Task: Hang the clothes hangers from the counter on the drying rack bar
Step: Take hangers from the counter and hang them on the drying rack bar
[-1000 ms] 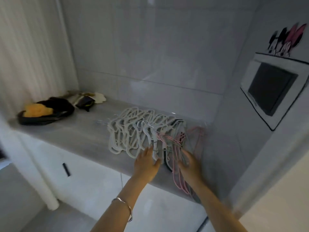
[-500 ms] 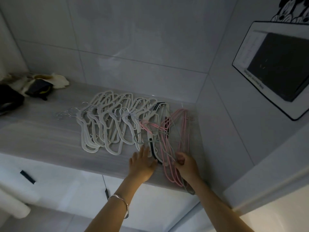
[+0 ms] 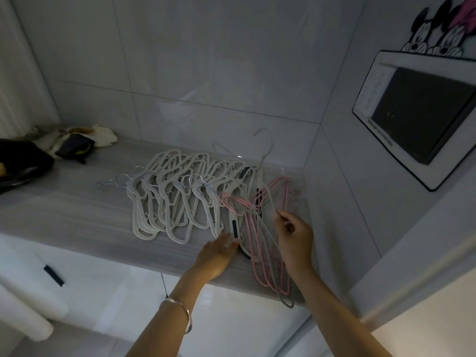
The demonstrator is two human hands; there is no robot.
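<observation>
From my feed, the right hand pinches a thin grey hanger between thumb and curled fingers. The hanger's hook stands tilted up against the wall tiles, and its lower corner hangs past the front edge of the table. The left hand lies flat with fingers straight, its tips touching a hanger with a dark strip; I cannot tell whether it presses down.

The pink hangers lie tangled under the grey one by the right wall, so I cannot count them. The white hangers overlap in a fan in the middle of the table.

At far left a dark bag is cut off by the frame, and pale crumpled things beside it are too dim to name. The wall box carries a line of print along its lower edge, too small to read. A cartoon mouse sticker above it is cropped at the top.
</observation>
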